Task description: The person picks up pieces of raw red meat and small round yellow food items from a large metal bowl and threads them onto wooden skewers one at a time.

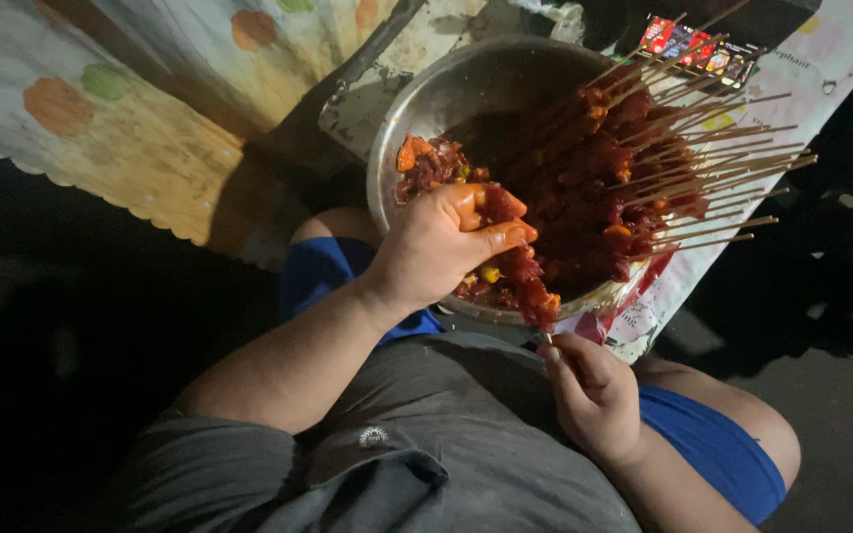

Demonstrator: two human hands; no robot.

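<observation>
Patterned cloth [150,109] on the left, pale with orange and green blotches, scalloped edge, soft and draped. Round metal bowl [466,84], dull steel with a smeared inner wall, set at the edge of a desk [397,74] with a worn, stained top and overhanging the knees. Inside, on the right, a stack of finished skewers [634,158]: dark red glossy marinated meat, thin pale wooden sticks fanning out past the rim. Loose marinated meat pieces [431,163] heaped on the near left side, wet, with orange and yellow-green bits mixed in. Left hand [441,247] over the near rim, grip closed on a wet piece of meat [496,202], fingertips coated in sauce. Right hand [594,395] below the bowl, over the lap, grip pinched on the base of a skewer in progress [535,291], which rises to the rim, upper part already loaded with meat. Small dark flat object with coloured print [698,44] beyond the bowl; kind not clear. Risks, as judged: pointed stick close to sauce-slick fingers, so a slip could prick the hand; wet meat could slide off or drip onto the grey shirt [417,444]; overhanging bowl could tip if pressed at the near rim.
</observation>
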